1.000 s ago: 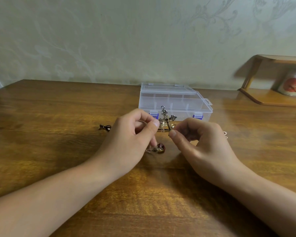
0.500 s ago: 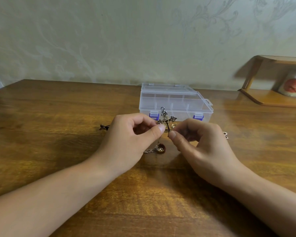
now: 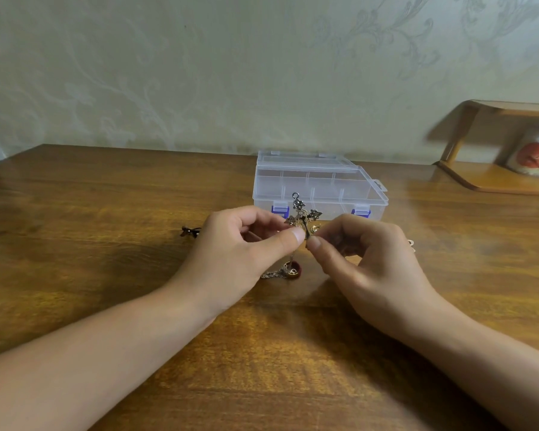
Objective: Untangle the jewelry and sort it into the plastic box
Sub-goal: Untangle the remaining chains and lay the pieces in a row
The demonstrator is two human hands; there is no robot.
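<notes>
Wooden table (image 3: 75,213), and I've got the cross pendant (image 3: 302,216) raised just in front of the plastic box (image 3: 319,185); left hand (image 3: 240,250) and right hand (image 3: 364,259) both pinch it, so the chain (image 3: 276,273) hangs free below for untangling.
</notes>
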